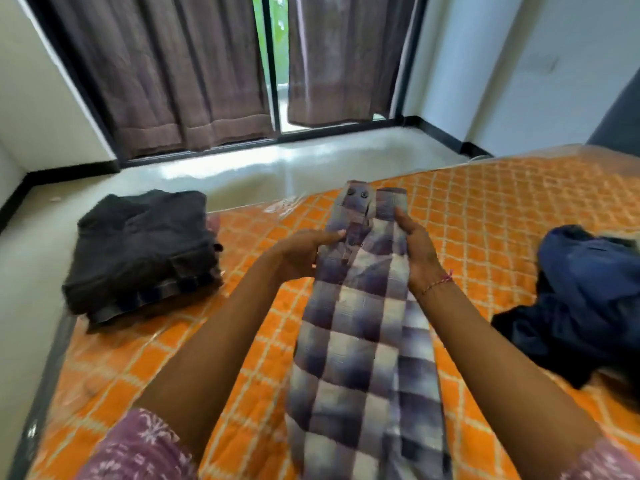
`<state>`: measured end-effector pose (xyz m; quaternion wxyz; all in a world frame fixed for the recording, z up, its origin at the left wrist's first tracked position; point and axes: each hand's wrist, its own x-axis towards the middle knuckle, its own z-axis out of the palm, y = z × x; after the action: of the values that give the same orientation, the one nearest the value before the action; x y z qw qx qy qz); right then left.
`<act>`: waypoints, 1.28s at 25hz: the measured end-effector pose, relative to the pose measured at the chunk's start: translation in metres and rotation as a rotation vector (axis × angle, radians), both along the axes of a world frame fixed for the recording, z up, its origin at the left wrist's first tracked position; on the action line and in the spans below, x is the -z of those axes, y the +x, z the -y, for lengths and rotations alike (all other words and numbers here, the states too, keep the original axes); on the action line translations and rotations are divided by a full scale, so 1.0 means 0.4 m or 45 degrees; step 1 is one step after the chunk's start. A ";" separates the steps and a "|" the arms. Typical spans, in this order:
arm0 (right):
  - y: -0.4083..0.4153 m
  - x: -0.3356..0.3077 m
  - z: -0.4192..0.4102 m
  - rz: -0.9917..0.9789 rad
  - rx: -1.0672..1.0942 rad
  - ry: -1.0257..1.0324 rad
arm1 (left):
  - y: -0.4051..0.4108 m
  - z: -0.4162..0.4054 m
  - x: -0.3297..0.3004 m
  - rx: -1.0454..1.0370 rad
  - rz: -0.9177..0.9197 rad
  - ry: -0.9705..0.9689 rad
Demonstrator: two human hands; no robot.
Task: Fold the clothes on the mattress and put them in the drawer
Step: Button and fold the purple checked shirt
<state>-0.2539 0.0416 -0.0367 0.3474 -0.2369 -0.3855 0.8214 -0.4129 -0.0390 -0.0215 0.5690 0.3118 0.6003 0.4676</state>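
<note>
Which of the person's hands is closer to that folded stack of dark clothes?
Left. The left hand is just right of the folded dark stack; the right hand is farther off, across the purple checked garment.

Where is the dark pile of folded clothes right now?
In the head view the dark folded pile sits on the left side of the orange mattress, near its edge by the floor, left of the checked cloth the hands hold.

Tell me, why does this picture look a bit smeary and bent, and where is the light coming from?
Head view: motion blur softens the checked garment and the dark folded pile; the wide lens bows the window frame; daylight enters through the curtain gap and glares on the floor.
</note>
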 end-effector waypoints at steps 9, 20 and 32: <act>0.101 0.296 -0.193 0.902 -0.106 -0.281 | 0.079 -0.215 0.359 -0.419 0.075 -0.435; 0.066 0.314 -0.225 0.752 0.542 0.077 | 0.084 -0.267 0.337 -0.546 -0.160 -0.028; 0.016 0.411 -0.090 2.062 -0.080 1.368 | 0.166 -0.137 0.419 0.338 -1.782 -0.074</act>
<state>-0.2476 0.0775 -0.2010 0.0168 -0.5297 -0.8375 0.1330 -0.3466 0.0157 -0.1889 0.1104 0.5940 0.7939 0.0683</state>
